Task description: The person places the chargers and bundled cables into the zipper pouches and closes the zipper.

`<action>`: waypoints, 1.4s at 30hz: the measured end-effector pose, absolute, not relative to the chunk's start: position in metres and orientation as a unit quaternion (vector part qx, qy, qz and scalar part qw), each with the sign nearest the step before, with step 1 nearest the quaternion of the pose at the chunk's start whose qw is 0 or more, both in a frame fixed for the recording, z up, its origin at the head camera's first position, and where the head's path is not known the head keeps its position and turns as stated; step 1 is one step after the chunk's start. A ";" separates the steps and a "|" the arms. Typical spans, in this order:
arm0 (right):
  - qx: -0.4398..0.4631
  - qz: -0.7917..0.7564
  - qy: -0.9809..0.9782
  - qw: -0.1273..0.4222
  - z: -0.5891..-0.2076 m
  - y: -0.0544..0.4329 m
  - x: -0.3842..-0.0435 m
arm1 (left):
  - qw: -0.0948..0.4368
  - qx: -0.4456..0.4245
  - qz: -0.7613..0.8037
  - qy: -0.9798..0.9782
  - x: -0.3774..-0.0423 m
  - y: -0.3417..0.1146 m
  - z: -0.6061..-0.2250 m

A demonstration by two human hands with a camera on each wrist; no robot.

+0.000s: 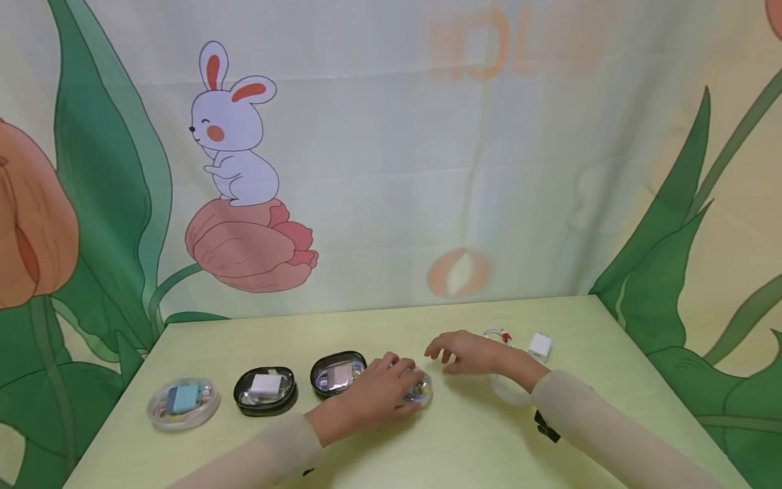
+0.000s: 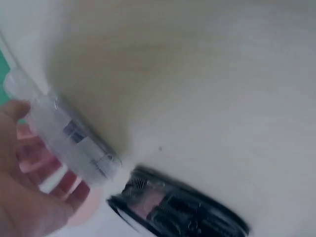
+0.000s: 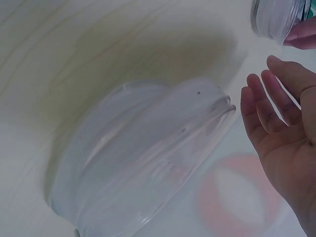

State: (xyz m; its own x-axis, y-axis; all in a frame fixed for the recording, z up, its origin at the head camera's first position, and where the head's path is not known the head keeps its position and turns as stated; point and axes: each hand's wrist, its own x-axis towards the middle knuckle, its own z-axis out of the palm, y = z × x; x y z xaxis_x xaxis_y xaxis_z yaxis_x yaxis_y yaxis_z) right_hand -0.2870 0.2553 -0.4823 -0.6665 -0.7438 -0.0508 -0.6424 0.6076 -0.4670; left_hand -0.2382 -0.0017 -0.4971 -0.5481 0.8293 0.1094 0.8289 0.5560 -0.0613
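Premises present as a staged recording set, not a lived-in room. A printed fabric backdrop (image 1: 391, 156) with visible fold creases closes off the scene from 9 through 12 to 3 o'clock; it carries a cartoon white rabbit (image 1: 235, 129) seated on a pink tulip (image 1: 247, 248), with large green leaves at both sides. A plain pale yellow-green table (image 1: 379, 448) stands directly against it. No household or workshop fixtures are visible.
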 end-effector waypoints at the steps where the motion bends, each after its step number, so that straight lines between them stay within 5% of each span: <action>1: -0.394 -0.204 0.889 0.114 -0.482 0.255 -0.288 | 0.063 -0.488 0.003 -0.871 -0.240 -0.002 -0.496; 6: -0.411 -0.176 0.891 0.079 -0.479 0.255 -0.289 | 0.052 -0.546 -0.010 -0.836 -0.247 -0.013 -0.493; 13: -0.440 -0.135 0.887 0.045 -0.482 0.251 -0.294 | 0.009 -0.516 -0.089 -0.852 -0.250 -0.011 -0.494; 26: -0.424 -0.176 0.881 0.115 -0.493 0.243 -0.310 | 0.064 -0.480 -0.019 -0.875 -0.249 0.009 -0.501; 42: -0.387 -0.205 0.892 0.111 -0.507 0.243 -0.304 | 0.019 -0.477 -0.102 -0.873 -0.252 -0.006 -0.509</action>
